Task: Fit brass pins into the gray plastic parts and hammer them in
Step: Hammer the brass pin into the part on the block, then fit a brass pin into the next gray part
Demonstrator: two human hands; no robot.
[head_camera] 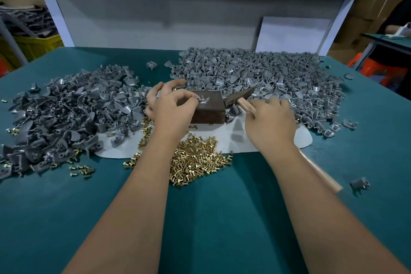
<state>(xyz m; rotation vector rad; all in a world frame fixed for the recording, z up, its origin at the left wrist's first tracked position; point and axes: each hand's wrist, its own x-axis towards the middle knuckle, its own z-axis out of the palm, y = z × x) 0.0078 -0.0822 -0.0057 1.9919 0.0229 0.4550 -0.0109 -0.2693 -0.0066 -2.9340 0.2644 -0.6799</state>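
On top of the dark block [208,107] at the middle of the teal table [222,218], one small gray plastic part [202,102] sits with a brass pin [202,97] standing up out of it, pinched at its left edge by the thumb and forefinger of the left hand [172,104]. From where I stand, the part looks light, stiff and rather slick, the sort of piece that would skid or tip under a blow, so I would judge the sensible hold to be low on its flat wing, fingers kept clear of the pin head. The pin itself seems tiny and hard, easy to knock askew until it is seated. The other fingers of that hand spread loosely over the near heap. The right hand [270,118] is wrapped around the pale wooden handle of the hammer [239,98], close up to the head, which lies low just beside the block's right edge, not raised. Loose pins [195,158] lie heaped on the table in front of the block, and gray parts are banked in two big piles, the left pile [66,113] and the right pile [255,73].
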